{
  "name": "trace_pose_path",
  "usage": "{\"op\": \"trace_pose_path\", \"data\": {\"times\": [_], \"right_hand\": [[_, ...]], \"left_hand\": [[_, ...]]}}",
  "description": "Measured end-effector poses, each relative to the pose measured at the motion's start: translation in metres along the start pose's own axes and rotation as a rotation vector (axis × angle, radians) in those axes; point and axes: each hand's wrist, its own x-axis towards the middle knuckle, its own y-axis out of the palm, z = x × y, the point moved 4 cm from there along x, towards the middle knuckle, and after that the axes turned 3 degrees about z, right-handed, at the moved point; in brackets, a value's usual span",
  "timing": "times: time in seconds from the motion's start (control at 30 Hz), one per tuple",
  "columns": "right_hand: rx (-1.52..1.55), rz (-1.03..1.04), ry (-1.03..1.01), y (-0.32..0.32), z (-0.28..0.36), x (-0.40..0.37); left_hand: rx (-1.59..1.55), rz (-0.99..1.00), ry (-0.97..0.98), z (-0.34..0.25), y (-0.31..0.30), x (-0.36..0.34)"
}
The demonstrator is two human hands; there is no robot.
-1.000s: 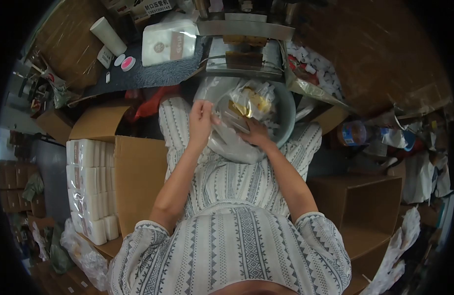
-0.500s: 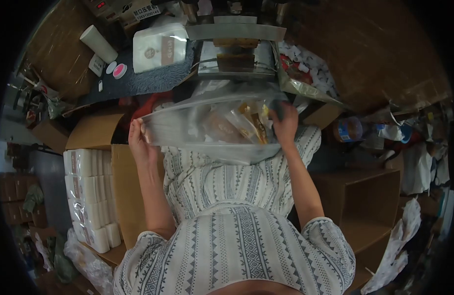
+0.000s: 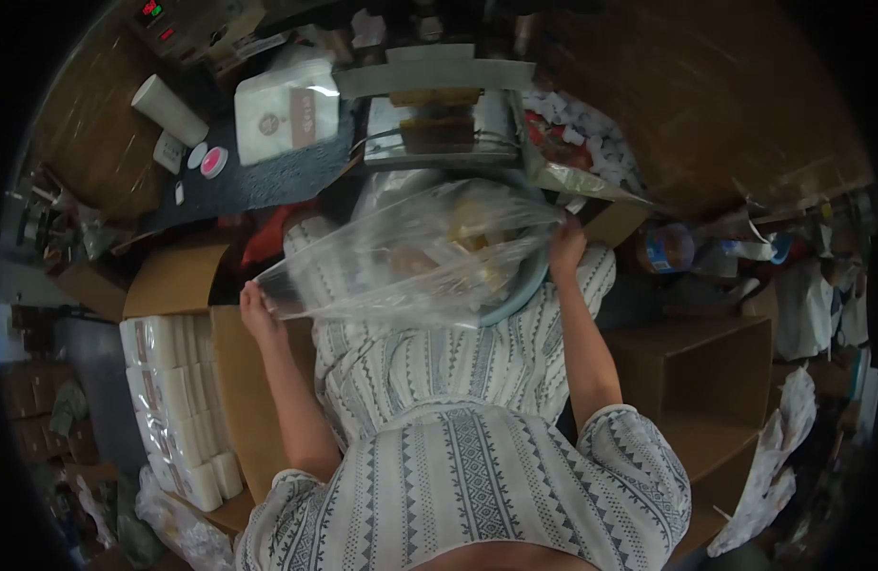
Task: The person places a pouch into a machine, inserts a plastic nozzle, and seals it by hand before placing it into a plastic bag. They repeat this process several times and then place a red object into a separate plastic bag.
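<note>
A large clear plastic bag [image 3: 363, 271] is stretched between both hands, slanting across my lap. My left hand [image 3: 261, 309] pinches its lower left corner. At the far right end my right hand [image 3: 566, 246] has its fingers closed on the bag's edge. Beneath the film a light blue basin [image 3: 526, 290] rests on my lap, its rim showing at the right. Small yellow and brown packets [image 3: 472, 233] show blurred through the plastic.
Ahead is a metal sealing machine [image 3: 439, 138]. Left of it, a white printed pouch [image 3: 286, 114] lies on dark cloth by a white cup [image 3: 170, 109]. A tray of white scraps [image 3: 586, 138] is at right. Packed white pouches [image 3: 177, 362] stand in a carton [image 3: 248, 390]; another box [image 3: 710, 381] is opposite.
My right hand has come out from over the packets and now grips the bag's right edge. My left hand has shifted down and slightly left, and the bag is pulled tauter across the basin.
</note>
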Motion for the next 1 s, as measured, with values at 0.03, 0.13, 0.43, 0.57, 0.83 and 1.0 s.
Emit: {"op": "trace_pose_path", "data": {"times": [0.03,0.13,0.43,0.57,0.83,1.0], "right_hand": [[0.239,-0.022,-0.048,0.002,-0.033,-0.002],[0.039,0.031,-0.194,-0.028,0.083,-0.033],[0.164,0.005,-0.218,-0.032,0.159,-0.065],[0.147,0.126,-0.131,-0.009,0.132,-0.073],[0.036,0.41,-0.619,0.009,0.177,-0.096],[0.024,0.532,-0.694,-0.006,0.199,-0.084]], "left_hand": [[0.012,0.038,0.046,-0.007,0.007,0.003],[-0.089,0.095,0.041,-0.075,0.15,-0.061],[0.144,1.122,-0.204,-0.012,0.257,-0.099],[0.602,0.915,0.153,0.009,0.27,-0.121],[0.74,1.139,0.69,0.056,0.291,-0.143],[0.727,1.083,0.408,0.069,0.302,-0.141]]}}
